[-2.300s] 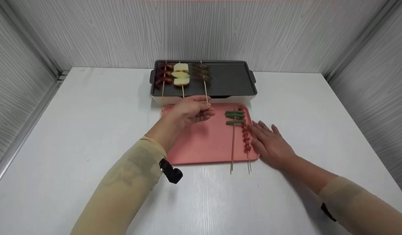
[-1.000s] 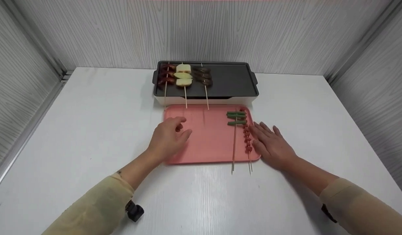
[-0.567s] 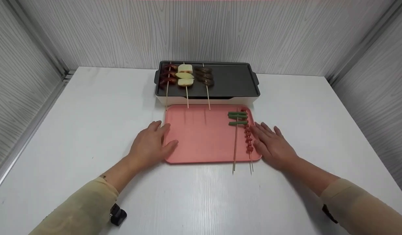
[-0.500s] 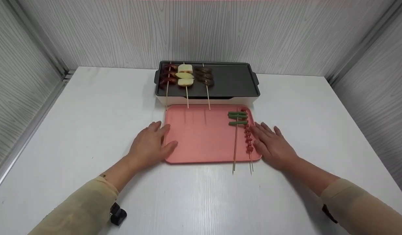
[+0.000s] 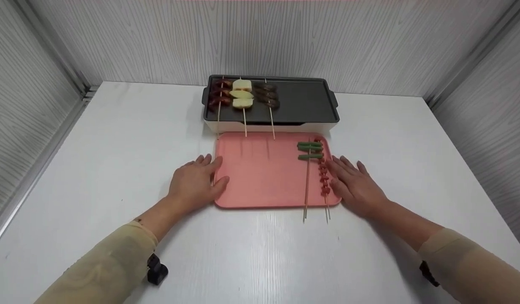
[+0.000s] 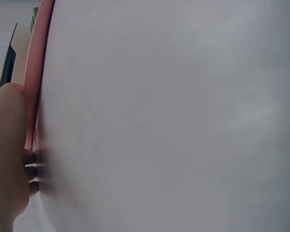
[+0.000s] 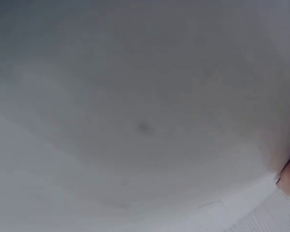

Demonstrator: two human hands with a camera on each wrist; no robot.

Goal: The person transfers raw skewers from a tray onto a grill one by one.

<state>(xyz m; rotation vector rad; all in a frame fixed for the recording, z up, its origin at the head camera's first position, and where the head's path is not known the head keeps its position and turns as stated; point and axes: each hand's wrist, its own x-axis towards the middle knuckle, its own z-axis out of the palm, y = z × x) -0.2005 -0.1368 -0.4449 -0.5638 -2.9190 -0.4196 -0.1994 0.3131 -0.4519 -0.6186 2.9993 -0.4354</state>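
Left hand (image 5: 191,182) now off the brown skewer (image 5: 267,96), at the pink tray (image 5: 264,179) opposite the right hand (image 5: 358,188), grips spread

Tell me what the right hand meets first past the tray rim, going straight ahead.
Probably the skewered red pieces on the pink tray; the right hand points at them from close by, though contact is unclear.

Hands (image 5: 193,181) (image 5: 360,191): 2 | trays (image 5: 260,181): 1 | grills (image 5: 308,101): 1 | grill-top skewers (image 5: 242,94): 3 | green pieces (image 5: 315,156): 3
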